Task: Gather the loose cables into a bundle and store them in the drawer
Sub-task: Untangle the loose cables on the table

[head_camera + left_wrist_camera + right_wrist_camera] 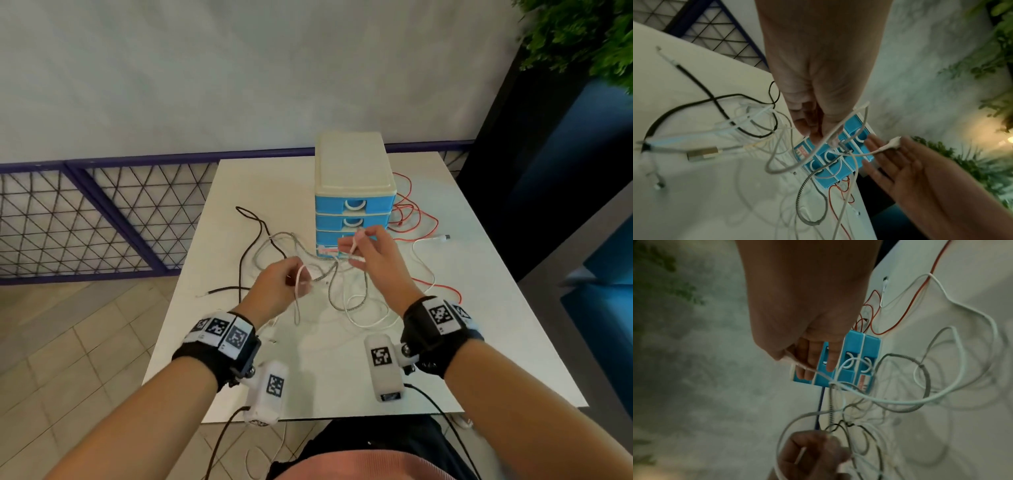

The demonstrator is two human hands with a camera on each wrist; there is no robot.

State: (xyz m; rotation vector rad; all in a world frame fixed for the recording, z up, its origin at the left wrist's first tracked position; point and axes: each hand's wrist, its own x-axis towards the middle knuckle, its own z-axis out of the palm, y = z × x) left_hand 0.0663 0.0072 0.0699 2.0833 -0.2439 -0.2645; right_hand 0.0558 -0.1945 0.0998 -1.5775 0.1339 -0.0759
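Cables [356, 301] are sprawled loose on the worktop [479, 308] in front of the closed drawer unit [354, 209]; light, floppy, tangle-prone, so I'd take them mid-loop, not by plugs. My left hand [274, 291] pinches a white strand, my right hand [373, 260] pinches a white cable's plug end. Drawer sticker unreadable.

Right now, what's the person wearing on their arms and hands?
Bare forearms and bare hands. Each wrist carries a black band ringed with white tiles printed with black square fiducial markers. A white capsule-shaped camera pod, also marker-tagged, hangs on a ball joint under each wrist, with a thin black cable trailing back toward the body.
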